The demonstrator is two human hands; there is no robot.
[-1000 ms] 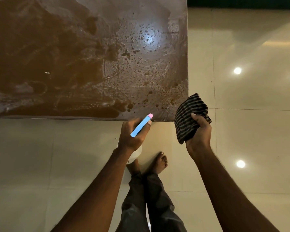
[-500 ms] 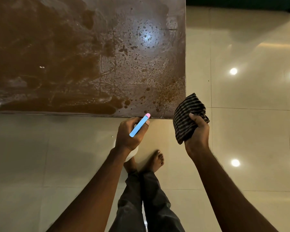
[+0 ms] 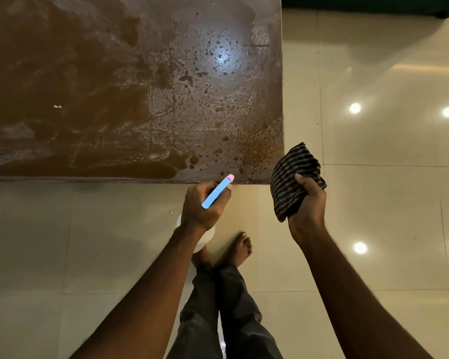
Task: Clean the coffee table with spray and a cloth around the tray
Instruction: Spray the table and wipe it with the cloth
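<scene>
A person in dark trousers [image 3: 226, 317] stands barefoot on pale glossy floor tiles [image 3: 373, 216], one foot [image 3: 240, 248] in plain view and the other mostly hidden behind the white body of a spray bottle [image 3: 205, 237]. Both bare forearms reach forward from the bottom edge toward the near right corner of the desk [image 3: 114, 99]. The left hand [image 3: 204, 203] has its fingers [image 3: 227, 189] wrapped tight round the bottle's neck, and the blue spray head with its pink tip [image 3: 218, 190] points up and right, the tip just at the desk's near edge. The right hand [image 3: 306, 200], just off the corner and over the floor, is clenched on a bunched dark striped cloth [image 3: 293, 174], thumb pressed into the folds; the cloth is clear of the desk top. Beyond the hands, the brown desk top lies wet and streaked, speckled with droplets and swirling smears toward its right side, with a ceiling light mirrored in the film. Round light reflections [image 3: 355, 108] dot the tiles to the right, and a dark band runs along the far edge of the room. The tray is outside the view.
</scene>
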